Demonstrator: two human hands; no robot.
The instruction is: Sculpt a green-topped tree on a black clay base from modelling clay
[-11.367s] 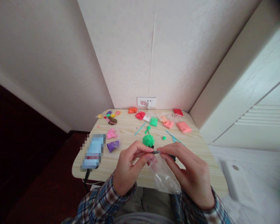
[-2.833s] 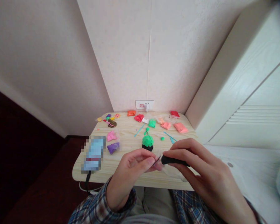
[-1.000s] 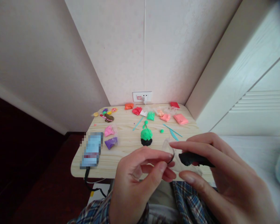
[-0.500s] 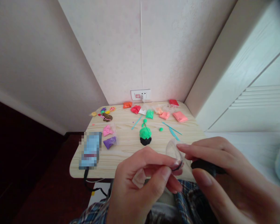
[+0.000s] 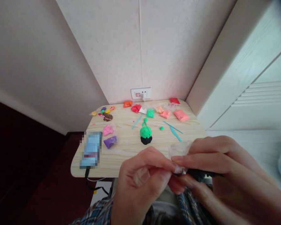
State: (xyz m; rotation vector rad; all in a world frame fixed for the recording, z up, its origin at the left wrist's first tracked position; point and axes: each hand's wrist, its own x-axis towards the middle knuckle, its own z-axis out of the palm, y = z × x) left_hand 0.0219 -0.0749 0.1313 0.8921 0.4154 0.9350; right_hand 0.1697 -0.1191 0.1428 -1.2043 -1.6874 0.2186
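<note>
In front of my chest, my left hand (image 5: 140,184) pinches a bit of clear plastic with a dark edge between thumb and forefinger. My right hand (image 5: 222,162) is closed on a clear plastic bag (image 5: 179,148) with black modelling clay (image 5: 199,174) in or against it; the fingers hide how much is inside. The fingertips of both hands meet at the bag's edge. Behind them, a figure of green clay (image 5: 145,132) on a black clay base (image 5: 146,139) stands on the table, with a small green ball on top.
The wooden table (image 5: 128,153) carries a phone (image 5: 91,150) with a cable, a purple clay packet (image 5: 110,142) and a pink one (image 5: 108,129). Blue tools (image 5: 175,133) and a green ball (image 5: 161,128) lie at right. More clay packets (image 5: 181,115) line the back, before a wall socket (image 5: 140,93).
My right hand has moved left, and its fingertips now meet my left hand's at the plastic. The bag has bunched up above the right fingers.
</note>
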